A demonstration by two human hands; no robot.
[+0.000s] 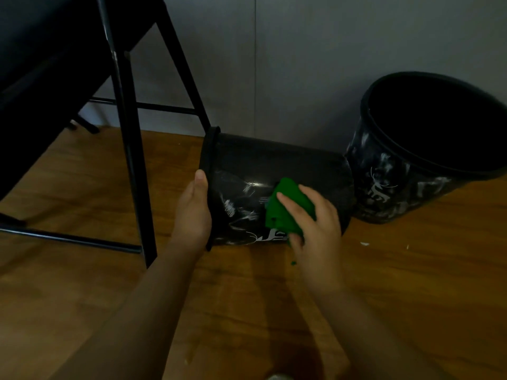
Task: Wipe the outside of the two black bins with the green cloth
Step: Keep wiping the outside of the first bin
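Sideways black bin (274, 171), white-smeared, left hand (193, 212) gripping its rim, right hand (315, 223) pressing bunched green cloth (288, 207)

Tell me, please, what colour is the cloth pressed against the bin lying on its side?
Green, seen in the head view: the cloth under the right hand.

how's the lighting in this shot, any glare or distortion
Head view: dim overall, the chair nearly pure black; a small glare spot on the lying bin beside the cloth; white smears stand out on the upright bin; wide-angle lens tilts the chair legs; the hands look sharp, no clear motion blur.
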